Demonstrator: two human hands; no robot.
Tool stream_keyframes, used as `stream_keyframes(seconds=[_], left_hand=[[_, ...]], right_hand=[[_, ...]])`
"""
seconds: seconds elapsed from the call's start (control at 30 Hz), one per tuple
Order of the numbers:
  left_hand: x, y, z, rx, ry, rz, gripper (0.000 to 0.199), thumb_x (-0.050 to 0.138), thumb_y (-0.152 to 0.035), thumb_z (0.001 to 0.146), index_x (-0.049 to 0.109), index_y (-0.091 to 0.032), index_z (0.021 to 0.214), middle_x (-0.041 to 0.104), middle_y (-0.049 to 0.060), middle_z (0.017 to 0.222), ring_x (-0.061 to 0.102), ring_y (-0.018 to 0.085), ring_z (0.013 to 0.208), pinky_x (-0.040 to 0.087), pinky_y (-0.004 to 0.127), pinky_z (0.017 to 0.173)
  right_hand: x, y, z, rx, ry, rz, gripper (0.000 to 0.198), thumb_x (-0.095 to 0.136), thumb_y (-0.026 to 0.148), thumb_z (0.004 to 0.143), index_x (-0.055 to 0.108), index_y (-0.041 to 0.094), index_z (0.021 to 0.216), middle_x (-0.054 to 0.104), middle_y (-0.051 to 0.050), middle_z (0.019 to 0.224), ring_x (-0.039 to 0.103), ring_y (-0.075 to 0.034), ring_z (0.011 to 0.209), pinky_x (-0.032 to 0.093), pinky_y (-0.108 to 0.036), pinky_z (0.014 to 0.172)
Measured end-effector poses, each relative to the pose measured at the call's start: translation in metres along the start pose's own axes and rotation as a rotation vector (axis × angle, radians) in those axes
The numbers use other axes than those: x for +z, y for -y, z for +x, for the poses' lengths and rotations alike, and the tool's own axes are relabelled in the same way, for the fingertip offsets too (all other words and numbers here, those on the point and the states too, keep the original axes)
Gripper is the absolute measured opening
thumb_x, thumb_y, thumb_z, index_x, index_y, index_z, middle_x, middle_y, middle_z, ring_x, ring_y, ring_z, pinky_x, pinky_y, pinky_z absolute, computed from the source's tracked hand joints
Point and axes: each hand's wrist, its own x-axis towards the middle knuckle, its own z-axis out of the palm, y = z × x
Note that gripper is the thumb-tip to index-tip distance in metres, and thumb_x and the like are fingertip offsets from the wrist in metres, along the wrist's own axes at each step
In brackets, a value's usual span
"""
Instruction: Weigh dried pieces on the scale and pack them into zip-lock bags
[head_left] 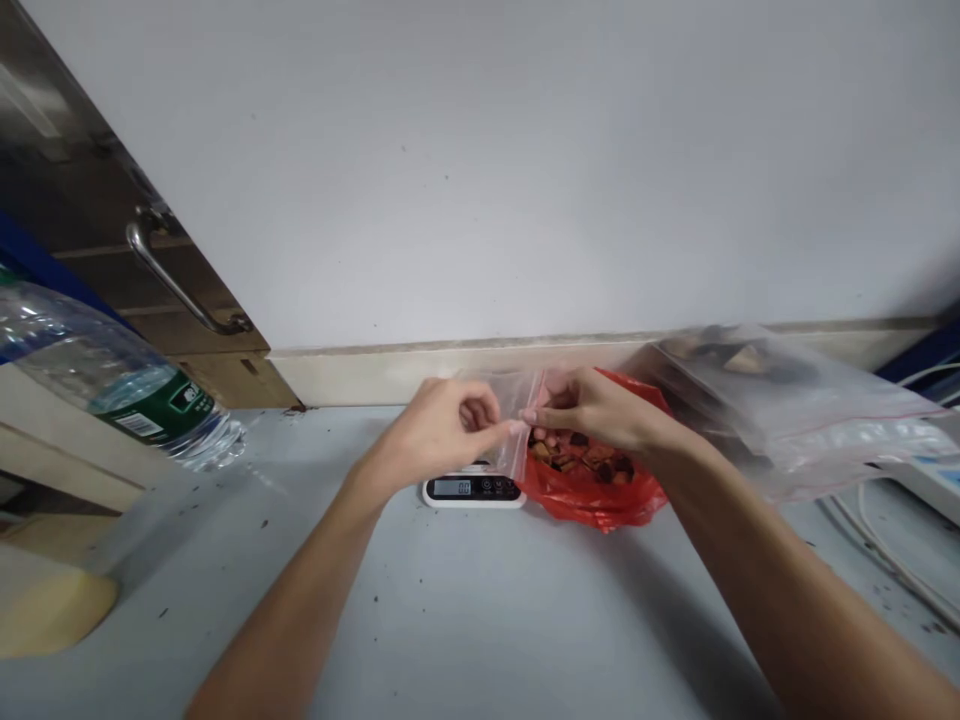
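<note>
A clear zip-lock bag (511,455) hangs between my two hands, above a small white digital scale (474,490) whose display reads 0.0. My left hand (442,425) pinches the bag's edge with thumb and fingers. From the other side, my right hand (589,405) grips the same bag near its pink-lined mouth. Just under my right hand lies an open red plastic bag (600,505) holding brown dried pieces (574,455). The bag and my left hand hide most of the scale's platform.
A large clear bag (795,400) with dark pieces in it stands at right against the wall, with white cables (877,550) nearby. A water bottle (120,370) and a pale yellow round object (56,610) are at left. Behind rises a white wall (525,180).
</note>
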Motion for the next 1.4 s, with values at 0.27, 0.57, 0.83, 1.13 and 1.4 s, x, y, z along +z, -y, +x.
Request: stream_keyframes(seconds=[0.27,0.57,0.83,1.13,1.4], left_hand=[[-0.003,-0.008,-0.004,-0.001,0.134,-0.135,0.020,0.062,-0.030,0.088,0.075,-0.018,0.079,0.075,0.003,0.074,0.067,0.017,0.069,0.051,0.028,0.064],[-0.008,-0.002,-0.001,-0.037,0.233,-0.220,0.026,0.060,-0.028,0.092,0.074,-0.016,0.072,0.075,0.003,0.072,0.071,0.016,0.068,0.051,0.023,0.061],[-0.009,-0.001,-0.001,-0.078,0.243,-0.240,0.023,0.059,-0.019,0.089,0.076,-0.017,0.073,0.076,0.003,0.071,0.072,0.015,0.067,0.053,0.022,0.064],[-0.015,0.004,-0.002,-0.106,-0.101,-0.234,0.015,0.063,-0.013,0.070,0.074,-0.018,0.062,0.071,0.000,0.058,0.067,0.015,0.057,0.050,0.022,0.056],[0.002,-0.003,-0.001,-0.134,0.018,-0.223,0.012,0.066,-0.011,0.067,0.076,-0.018,0.066,0.074,0.001,0.061,0.070,0.016,0.060,0.050,0.022,0.054]], right_hand=[[0.010,0.003,-0.003,0.005,-0.027,0.196,0.051,0.087,0.060,0.056,0.057,0.020,0.054,0.048,0.007,0.053,0.041,-0.009,0.053,0.032,-0.027,0.054],[0.018,0.000,-0.001,-0.021,0.007,0.266,0.046,0.087,0.056,0.061,0.060,0.019,0.057,0.054,0.005,0.054,0.044,-0.009,0.051,0.030,-0.026,0.051],[0.015,0.005,-0.003,-0.036,0.056,0.228,0.021,0.076,0.037,0.068,0.067,0.020,0.062,0.060,0.003,0.058,0.050,-0.011,0.056,0.039,-0.027,0.058],[0.015,0.007,-0.007,0.006,-0.135,0.060,0.022,0.058,0.035,0.067,0.055,0.021,0.050,0.054,0.002,0.053,0.047,-0.012,0.053,0.037,-0.027,0.054],[0.027,0.015,-0.004,0.060,-0.040,0.059,0.014,0.063,0.024,0.070,0.068,0.019,0.058,0.070,-0.003,0.062,0.066,-0.017,0.065,0.050,-0.027,0.063]])
